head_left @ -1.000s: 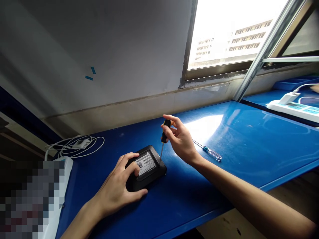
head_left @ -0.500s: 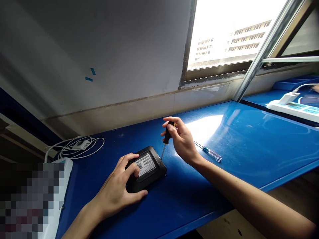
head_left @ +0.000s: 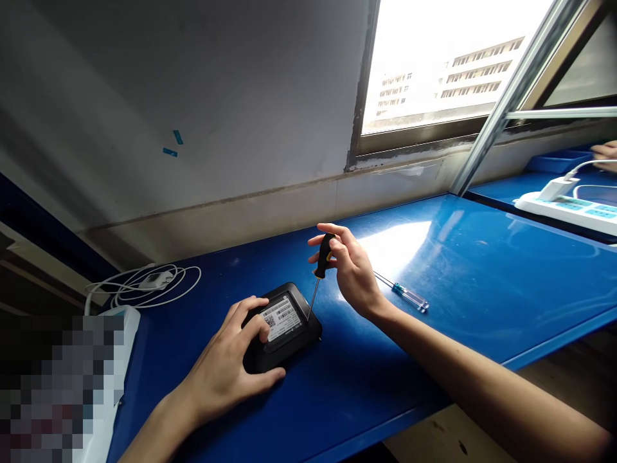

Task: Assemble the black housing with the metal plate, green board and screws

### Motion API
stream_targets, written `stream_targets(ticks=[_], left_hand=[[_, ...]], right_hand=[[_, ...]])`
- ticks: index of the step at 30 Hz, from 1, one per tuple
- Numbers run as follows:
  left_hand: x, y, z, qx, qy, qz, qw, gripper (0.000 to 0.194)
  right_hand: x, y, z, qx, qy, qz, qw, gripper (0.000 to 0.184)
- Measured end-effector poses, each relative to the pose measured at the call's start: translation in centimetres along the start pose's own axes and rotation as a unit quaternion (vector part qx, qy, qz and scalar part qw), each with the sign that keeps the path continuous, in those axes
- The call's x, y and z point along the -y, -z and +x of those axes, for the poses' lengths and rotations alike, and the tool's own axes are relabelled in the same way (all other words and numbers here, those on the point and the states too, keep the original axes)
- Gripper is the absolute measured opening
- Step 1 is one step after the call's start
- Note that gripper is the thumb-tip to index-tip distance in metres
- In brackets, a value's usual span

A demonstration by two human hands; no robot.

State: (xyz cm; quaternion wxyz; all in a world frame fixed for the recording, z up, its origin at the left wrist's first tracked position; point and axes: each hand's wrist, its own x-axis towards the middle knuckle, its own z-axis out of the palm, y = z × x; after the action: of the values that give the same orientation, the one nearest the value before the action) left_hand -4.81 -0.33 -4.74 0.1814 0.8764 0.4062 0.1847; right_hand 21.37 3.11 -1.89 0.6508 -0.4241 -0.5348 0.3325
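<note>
Work with the screwdriver on the black device looks under way — the device appears whole, but what is done or left is too small to make out. The device lies on the desk under the left grip, spread over one end; the right grip pinches the screwdriver above the other end, its tip seemingly touching there.

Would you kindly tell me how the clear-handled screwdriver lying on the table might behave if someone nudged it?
The clear-handled screwdriver would probably stay rigid, as its thin shaft looks straight. Being long and narrow, it might roll sideways. It could also slide fairly easily, since the blue table has a glossy sheen.
</note>
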Motion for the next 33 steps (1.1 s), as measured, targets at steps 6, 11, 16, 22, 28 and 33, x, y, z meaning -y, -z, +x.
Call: stream_targets(ticks=[6,11,16,22,28,33], left_hand=[[-0.07,0.03,0.05,0.007,-0.003,-0.002,1.000,0.031],[-0.13,-0.06,-0.12,0.004,-0.007,0.000,1.000,0.030],[-0.24,-0.06,-0.16,0.000,-0.008,0.005,1.000,0.030],[-0.43,0.12,-0.08,0.001,-0.002,0.011,1.000,0.032],[-0.40,0.14,-0.06,0.002,-0.005,0.011,1.000,0.032],[-0.44,0.09,-0.07,0.003,-0.007,0.011,1.000,0.031]], right_hand=[[0.06,-0.20,-0.10,0.006,-0.011,-0.016,1.000,0.042],[0.06,0.00,0.01,0.005,-0.004,-0.018,1.000,0.035],[-0.10,-0.07,-0.15,0.011,-0.003,-0.012,1.000,0.038],[0.01,-0.16,-0.04,-0.005,-0.010,-0.042,0.999,0.038],[0.07,0.00,-0.11,0.017,-0.010,-0.025,0.999,0.039],[0.09,-0.30,-0.25,0.017,-0.011,-0.049,0.999,0.042]])
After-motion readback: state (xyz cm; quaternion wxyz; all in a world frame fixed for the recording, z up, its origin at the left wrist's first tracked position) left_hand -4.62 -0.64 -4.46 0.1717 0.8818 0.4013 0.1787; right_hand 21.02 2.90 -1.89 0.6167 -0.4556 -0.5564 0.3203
